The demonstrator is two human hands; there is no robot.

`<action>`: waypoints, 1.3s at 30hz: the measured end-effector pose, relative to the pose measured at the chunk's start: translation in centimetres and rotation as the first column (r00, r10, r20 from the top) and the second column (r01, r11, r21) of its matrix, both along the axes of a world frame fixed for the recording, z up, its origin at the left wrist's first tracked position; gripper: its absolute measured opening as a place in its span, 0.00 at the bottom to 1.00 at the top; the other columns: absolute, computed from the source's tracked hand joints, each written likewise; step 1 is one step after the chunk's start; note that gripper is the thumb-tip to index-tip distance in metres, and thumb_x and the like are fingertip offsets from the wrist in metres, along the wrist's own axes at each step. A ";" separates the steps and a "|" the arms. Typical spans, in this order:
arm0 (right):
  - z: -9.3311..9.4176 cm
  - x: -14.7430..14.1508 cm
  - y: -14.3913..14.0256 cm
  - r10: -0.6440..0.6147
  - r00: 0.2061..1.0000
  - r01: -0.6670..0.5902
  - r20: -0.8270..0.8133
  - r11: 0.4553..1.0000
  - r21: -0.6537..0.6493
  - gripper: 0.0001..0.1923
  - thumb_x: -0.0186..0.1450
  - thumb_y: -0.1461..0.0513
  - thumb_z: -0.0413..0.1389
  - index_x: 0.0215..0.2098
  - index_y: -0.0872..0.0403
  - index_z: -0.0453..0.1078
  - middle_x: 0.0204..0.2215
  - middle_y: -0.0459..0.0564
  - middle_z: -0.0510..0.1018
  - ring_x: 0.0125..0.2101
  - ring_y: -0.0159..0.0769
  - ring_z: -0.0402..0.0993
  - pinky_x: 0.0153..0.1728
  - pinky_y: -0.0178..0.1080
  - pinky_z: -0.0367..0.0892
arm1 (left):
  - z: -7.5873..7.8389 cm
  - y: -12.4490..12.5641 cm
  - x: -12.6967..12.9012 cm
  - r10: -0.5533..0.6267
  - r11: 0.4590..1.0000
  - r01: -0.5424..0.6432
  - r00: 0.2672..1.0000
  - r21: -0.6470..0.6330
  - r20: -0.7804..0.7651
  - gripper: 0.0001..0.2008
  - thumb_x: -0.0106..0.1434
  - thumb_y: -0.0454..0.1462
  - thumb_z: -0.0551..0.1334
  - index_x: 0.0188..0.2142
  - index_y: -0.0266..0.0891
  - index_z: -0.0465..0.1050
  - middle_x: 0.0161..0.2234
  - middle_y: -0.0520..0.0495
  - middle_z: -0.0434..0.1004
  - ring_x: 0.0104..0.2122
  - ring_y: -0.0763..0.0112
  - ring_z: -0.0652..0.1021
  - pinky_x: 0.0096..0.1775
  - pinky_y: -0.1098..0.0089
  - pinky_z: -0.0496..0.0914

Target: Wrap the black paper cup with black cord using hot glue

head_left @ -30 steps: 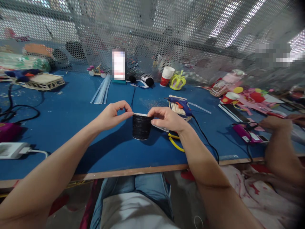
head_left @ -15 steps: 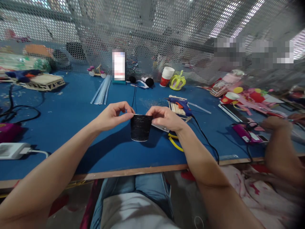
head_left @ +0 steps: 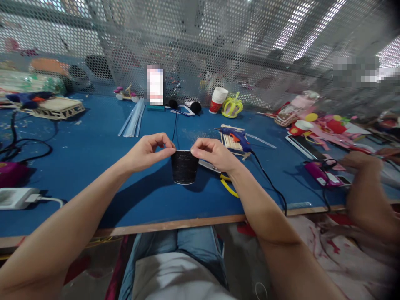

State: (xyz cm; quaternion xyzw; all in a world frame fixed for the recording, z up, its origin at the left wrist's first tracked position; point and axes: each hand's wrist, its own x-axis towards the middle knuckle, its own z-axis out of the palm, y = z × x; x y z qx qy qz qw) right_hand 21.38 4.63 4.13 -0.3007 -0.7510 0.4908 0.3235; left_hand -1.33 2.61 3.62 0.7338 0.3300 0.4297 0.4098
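Blue worktop (head_left: 93,166), mesh screen along its far edge. The mid-front of the worktop carries what I'm handling; clutter lies along the far edge and toward the right end.

A co-worker's arm (head_left: 365,196) rests at the right end of the worktop, near a pink gadget (head_left: 318,175).

My left hand (head_left: 146,152) and right hand (head_left: 212,154) meet over the black cup (head_left: 185,166), which stands on the worktop a little back from the front edge, centre. Both hands are pinched shut, thumb against forefinger, on the cup's rim, left on the near-left side, right on the right side.

Change over the last second: the white strip of rim that showed earlier is now nearly covered, and the right hand has slid a touch left along the rim. The cup has barely shifted. I read that as the black wrapping being worked up to the top edge, nearly closed.

Behind the right hand: glue gun (head_left: 236,136) on a stack of sticks (head_left: 229,141), cord trailing to the front edge. Yellow cable (head_left: 229,188) just right of the cup.
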 end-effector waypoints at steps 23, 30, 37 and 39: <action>0.5 0.5 0.2 0.049 0.997 -0.050 -0.063 0.999 -0.008 0.11 0.59 0.56 0.58 0.27 0.55 0.64 0.26 0.43 0.66 0.29 0.27 0.61 0.32 0.34 0.59 | 0.2 0.3 -0.6 -0.075 0.997 0.074 0.995 -0.020 -0.064 0.11 0.52 0.38 0.67 0.36 0.38 0.73 0.34 0.47 0.75 0.35 0.70 0.71 0.39 0.69 0.65; 0.9 0.5 -0.1 0.069 0.993 -0.074 0.093 0.995 0.060 0.09 0.60 0.57 0.56 0.33 0.55 0.68 0.28 0.44 0.69 0.29 0.28 0.63 0.33 0.34 0.60 | 0.3 0.3 -0.4 -0.063 0.998 0.059 0.984 -0.028 -0.166 0.08 0.53 0.39 0.65 0.31 0.37 0.72 0.31 0.48 0.73 0.33 0.70 0.71 0.38 0.69 0.65; 0.8 -0.2 -0.7 0.004 0.991 -0.026 0.134 0.986 0.162 0.12 0.62 0.54 0.52 0.31 0.55 0.69 0.27 0.45 0.71 0.29 0.29 0.64 0.32 0.34 0.59 | 0.3 0.1 -0.3 -0.020 0.999 0.030 0.973 0.042 -0.231 0.08 0.53 0.40 0.64 0.31 0.38 0.72 0.31 0.48 0.73 0.34 0.69 0.72 0.39 0.68 0.66; 0.6 -0.3 -0.7 -0.007 0.989 -0.020 0.145 0.983 0.184 0.12 0.62 0.54 0.53 0.31 0.55 0.69 0.27 0.45 0.71 0.29 0.28 0.63 0.31 0.34 0.59 | 0.2 0.1 -0.2 -0.007 0.997 0.024 0.970 0.067 -0.244 0.08 0.54 0.40 0.64 0.31 0.38 0.72 0.31 0.49 0.73 0.34 0.70 0.72 0.40 0.69 0.66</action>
